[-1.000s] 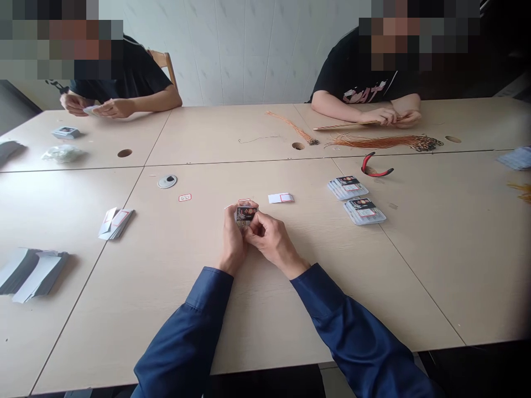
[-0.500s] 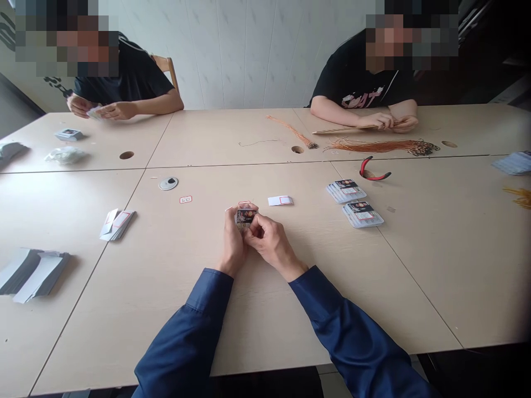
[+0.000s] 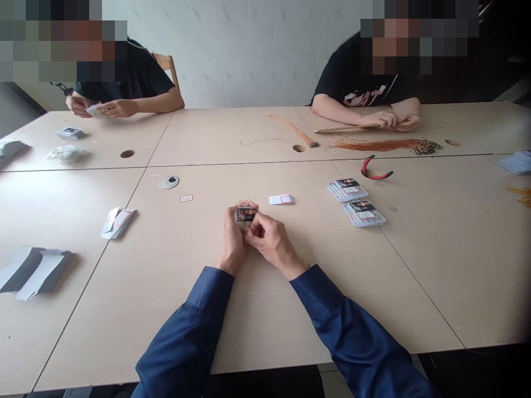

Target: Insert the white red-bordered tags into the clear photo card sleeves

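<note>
Little but the view has moved since the earlier frame: the packet [image 3: 246, 212] sits cupped in the left hand [image 3: 233, 239], well in from the table's [image 3: 352, 309] near edge, its right side pinched by the right hand [image 3: 274, 237]. If the cupping loosens while the pinch presses, it could twist free and drop. Beyond lies a slip [image 3: 276, 200], with packet stacks [image 3: 365, 214] toward the table's right edge.

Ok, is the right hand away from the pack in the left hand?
No, the right hand is at the lower right of the black-labelled pack that the left hand holds.
</note>
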`<state>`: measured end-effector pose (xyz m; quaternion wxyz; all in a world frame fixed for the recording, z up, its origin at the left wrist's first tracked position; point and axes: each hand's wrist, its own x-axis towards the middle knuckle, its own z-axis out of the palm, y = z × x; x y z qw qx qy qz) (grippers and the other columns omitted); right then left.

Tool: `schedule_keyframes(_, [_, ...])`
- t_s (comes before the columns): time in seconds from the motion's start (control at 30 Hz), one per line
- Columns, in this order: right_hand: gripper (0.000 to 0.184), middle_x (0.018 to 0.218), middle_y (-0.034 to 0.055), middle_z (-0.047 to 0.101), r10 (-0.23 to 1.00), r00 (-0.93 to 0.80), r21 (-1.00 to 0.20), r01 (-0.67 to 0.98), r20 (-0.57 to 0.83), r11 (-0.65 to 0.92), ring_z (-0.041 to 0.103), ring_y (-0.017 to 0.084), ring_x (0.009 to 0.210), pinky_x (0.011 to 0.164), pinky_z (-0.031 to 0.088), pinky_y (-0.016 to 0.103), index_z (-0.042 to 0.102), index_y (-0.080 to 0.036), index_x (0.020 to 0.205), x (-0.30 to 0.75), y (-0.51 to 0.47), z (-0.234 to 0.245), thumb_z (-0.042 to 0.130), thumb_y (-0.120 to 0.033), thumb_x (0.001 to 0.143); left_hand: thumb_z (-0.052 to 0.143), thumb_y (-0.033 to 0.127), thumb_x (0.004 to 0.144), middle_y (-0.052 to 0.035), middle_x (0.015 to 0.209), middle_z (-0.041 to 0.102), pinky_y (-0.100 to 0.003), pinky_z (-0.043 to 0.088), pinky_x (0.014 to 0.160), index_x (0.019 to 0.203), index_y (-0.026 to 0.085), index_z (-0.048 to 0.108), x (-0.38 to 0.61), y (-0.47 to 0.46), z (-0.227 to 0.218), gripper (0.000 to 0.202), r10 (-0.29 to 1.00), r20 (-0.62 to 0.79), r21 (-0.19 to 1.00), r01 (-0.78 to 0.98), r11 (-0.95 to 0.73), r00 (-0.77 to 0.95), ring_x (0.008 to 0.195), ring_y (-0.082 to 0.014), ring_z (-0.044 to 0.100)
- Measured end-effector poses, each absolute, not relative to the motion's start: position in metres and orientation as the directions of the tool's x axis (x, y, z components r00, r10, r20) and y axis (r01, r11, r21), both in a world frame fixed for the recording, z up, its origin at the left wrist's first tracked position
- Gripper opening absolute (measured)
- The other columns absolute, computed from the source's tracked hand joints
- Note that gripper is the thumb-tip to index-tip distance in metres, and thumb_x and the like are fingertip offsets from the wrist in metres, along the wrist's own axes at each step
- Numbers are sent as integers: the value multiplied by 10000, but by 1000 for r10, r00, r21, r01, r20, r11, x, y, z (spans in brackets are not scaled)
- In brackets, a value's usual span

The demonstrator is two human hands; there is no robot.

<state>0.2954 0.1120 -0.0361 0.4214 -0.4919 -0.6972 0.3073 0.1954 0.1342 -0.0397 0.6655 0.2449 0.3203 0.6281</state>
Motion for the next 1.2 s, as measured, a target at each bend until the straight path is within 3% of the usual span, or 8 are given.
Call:
schedule_keyframes(0.17, [223,629,-36,490,954,-157,-870,391,256,299,453,131,589,574,375,258,413,-231,674,297,110,-35,569,-286,824,474,357,838,-36,854,626,-223,470,664,784,152,689,196,134,-40,302,992,-128,725,-683,86,-11,740,-128,587])
schedule_keyframes(0.37, [224,628,-26,496,936,-164,-822,447,312,352,461,144,600,589,374,273,384,-237,672,294,111,-36,550,-263,821,464,345,842,-41,854,633,-226,481,686,785,150,690,196,133,-38,304,993,-115,716,-693,81,-2,751,-135,592])
schedule_keyframes(0.57, [205,630,-37,496,949,-163,-868,386,269,313,452,128,583,570,371,255,414,-229,680,297,110,-34,561,-269,817,479,340,827,-38,841,631,-213,480,657,789,147,700,196,134,-38,296,989,-144,713,-695,92,-17,738,-134,594])
schedule_keyframes(0.77, [216,631,-28,497,923,-179,-815,434,340,384,457,134,598,581,373,261,395,-230,680,296,112,-38,558,-258,820,460,330,838,-49,858,640,-218,491,684,786,143,707,196,134,-38,315,992,-122,724,-686,72,-24,760,-142,606])
schedule_keyframes(1.0, [226,629,-31,499,938,-177,-849,400,297,345,454,128,590,566,372,251,407,-229,676,297,111,-37,570,-282,823,469,342,833,-39,831,623,-212,480,663,786,147,706,196,134,-38,310,991,-136,718,-691,89,-14,727,-131,591])
schedule_keyframes(1.2, [234,620,-29,496,928,-167,-809,455,332,372,447,129,590,562,356,253,383,-231,670,295,113,-38,560,-263,819,453,334,843,-50,858,630,-217,487,676,801,142,708,195,134,-40,322,994,-111,731,-679,68,-20,757,-142,594])
